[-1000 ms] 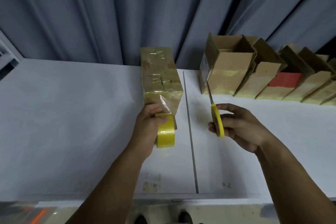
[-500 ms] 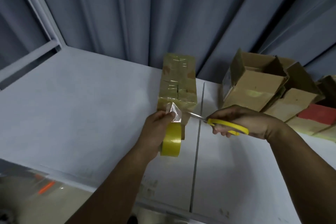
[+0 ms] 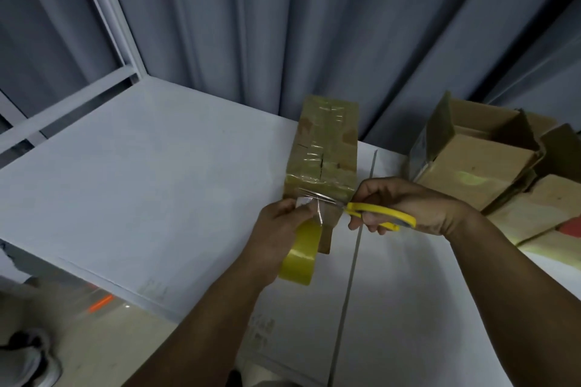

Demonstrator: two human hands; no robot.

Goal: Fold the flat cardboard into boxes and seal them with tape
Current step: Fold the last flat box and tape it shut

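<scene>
Swinging in, right hand (image 3: 408, 207) gripping scissors (image 3: 371, 210) reached the taut strip (image 3: 316, 209) while left hand (image 3: 276, 229) clamped the tape roll (image 3: 300, 261) at the box (image 3: 327, 148), so cutting looked next.

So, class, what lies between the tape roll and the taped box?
A strip of clear tape, crossed by the scissors; head view.

The tall brown cardboard box (image 3: 323, 151) is matt paperboard under wrinkled, glossy clear tape that catches the light, and the roll of yellowish translucent plastic tape (image 3: 301, 258) is smooth and shiny. The yellow-handled scissors (image 3: 386, 213) pair smooth plastic grips with thin, bright metal blades, while the open brown cardboard boxes (image 3: 478, 173) at the right look dull and mostly bare. The white tabletop (image 3: 157, 182) is smooth and matt, and the grey curtain (image 3: 283, 25) behind is soft, pleated cloth.
</scene>
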